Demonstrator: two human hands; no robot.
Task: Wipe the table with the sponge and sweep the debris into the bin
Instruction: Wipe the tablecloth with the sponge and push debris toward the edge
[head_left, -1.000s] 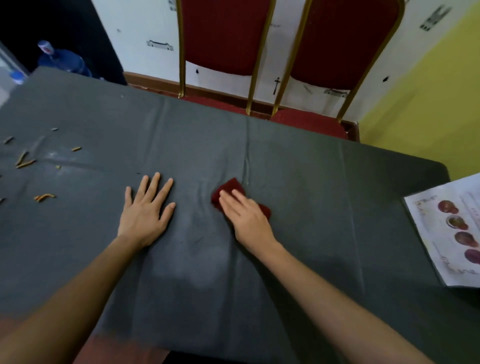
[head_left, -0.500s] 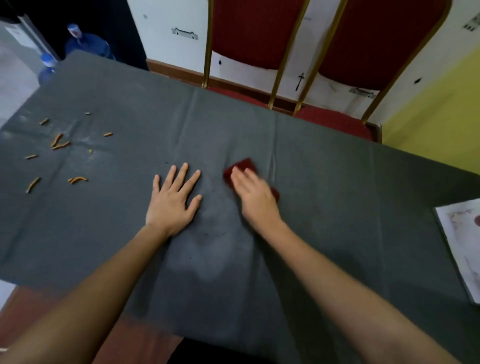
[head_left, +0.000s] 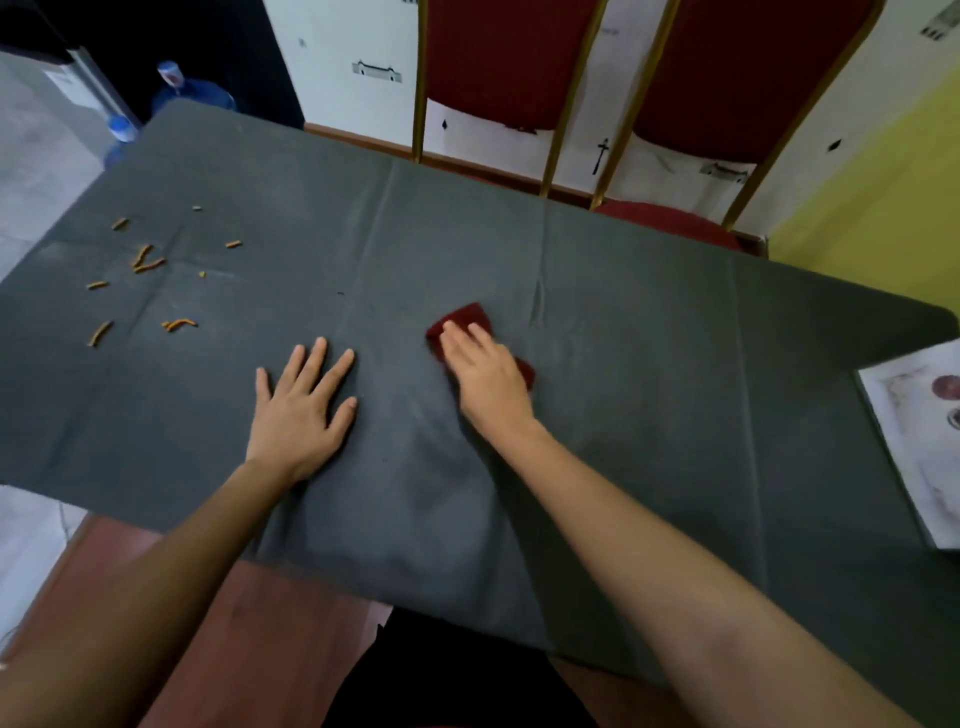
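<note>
A dark red sponge (head_left: 467, 318) lies flat on the grey tablecloth (head_left: 649, 389) near the middle of the table. My right hand (head_left: 485, 376) presses down on it, fingers together and covering its near half. My left hand (head_left: 301, 410) rests flat on the cloth to the left, fingers spread, holding nothing. Several orange debris pieces (head_left: 148, 262) are scattered at the far left of the table, well away from both hands. No bin is in view.
Two red chairs with gold frames (head_left: 550, 93) stand behind the far edge. A printed menu sheet (head_left: 914, 441) lies at the right edge. Blue water bottles (head_left: 192, 96) stand on the floor at the far left. The cloth has creases and smeared streaks.
The view has shifted right, showing more of the table's left end and debris. My right hand has slid the sponge a little left and away; my left hand stays flat.
</note>
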